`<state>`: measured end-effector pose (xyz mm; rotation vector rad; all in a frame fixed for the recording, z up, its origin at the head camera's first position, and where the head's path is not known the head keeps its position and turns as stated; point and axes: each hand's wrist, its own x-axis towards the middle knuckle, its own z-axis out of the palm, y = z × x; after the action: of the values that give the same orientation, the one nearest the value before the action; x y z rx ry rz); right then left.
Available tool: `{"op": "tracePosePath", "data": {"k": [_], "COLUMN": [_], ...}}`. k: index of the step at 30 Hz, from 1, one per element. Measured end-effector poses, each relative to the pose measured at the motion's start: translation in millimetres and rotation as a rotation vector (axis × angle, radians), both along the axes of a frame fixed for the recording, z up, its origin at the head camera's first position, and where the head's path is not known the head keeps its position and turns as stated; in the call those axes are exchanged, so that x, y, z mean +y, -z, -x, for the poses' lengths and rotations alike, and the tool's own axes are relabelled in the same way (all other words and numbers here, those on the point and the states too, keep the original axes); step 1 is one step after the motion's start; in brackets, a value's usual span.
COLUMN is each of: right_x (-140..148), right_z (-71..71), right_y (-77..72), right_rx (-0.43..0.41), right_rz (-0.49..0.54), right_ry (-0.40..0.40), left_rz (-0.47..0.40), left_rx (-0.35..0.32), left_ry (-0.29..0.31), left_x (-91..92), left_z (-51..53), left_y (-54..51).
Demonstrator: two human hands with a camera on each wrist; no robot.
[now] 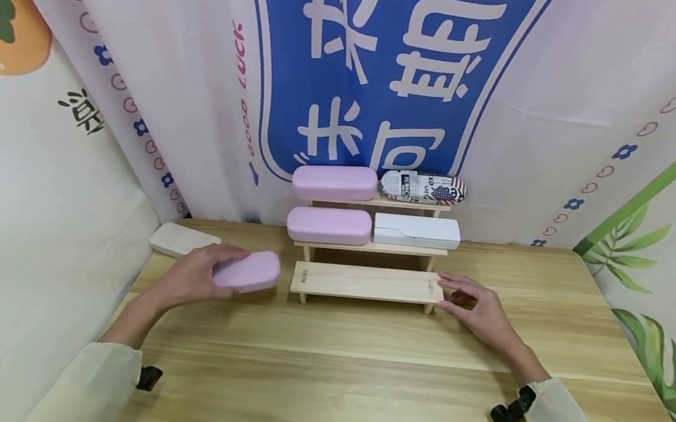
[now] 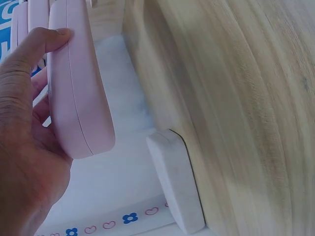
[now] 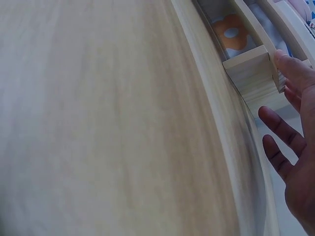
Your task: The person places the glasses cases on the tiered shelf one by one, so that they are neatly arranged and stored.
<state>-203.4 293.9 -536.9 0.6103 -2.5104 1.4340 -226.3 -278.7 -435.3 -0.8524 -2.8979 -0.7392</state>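
Pink case [image 1: 248, 272] hovering just left of the wooden stand [image 1: 367, 283], the left hand's [image 1: 198, 275] thumb and fingers gripping it! At the stand's right end, the right hand [image 1: 478, 312] pinches the lowest board. The shell looks light, stiff, perhaps slippery; a grip across its narrow body seems surest. Behind the stand, the cloth [image 1: 374, 98] shouts "GOOD LUCK"; on its top shelf, the patterned case's [image 1: 423, 188] print is mostly too small.

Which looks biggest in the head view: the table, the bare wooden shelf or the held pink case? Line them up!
1. Table
2. Bare wooden shelf
3. Held pink case, partly hidden by left hand
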Motion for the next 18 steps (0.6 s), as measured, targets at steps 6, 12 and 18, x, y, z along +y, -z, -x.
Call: {"op": "tracePosePath", "data": {"k": [6, 12, 18], "right_x": [-1, 2, 4], "right_z": [-0.2, 0.8, 2.5], "right_y": [-0.7, -0.7, -2.5], "right_rx": [0.016, 0.030, 0.047], "right_rz": [-0.001, -0.037, -0.067], "right_ry": [-0.003, -0.007, -0.024], "left_rz": [-0.008, 0.002, 0.003], "left_rx": [-0.011, 0.017, 0.037], "left_ry": [0.012, 0.052, 0.074], "left_x": [6.5, 16.9, 28.7], "left_z": [-4.9, -9.7, -12.3], "left_y": [-6.0, -10.9, -14.4]}}
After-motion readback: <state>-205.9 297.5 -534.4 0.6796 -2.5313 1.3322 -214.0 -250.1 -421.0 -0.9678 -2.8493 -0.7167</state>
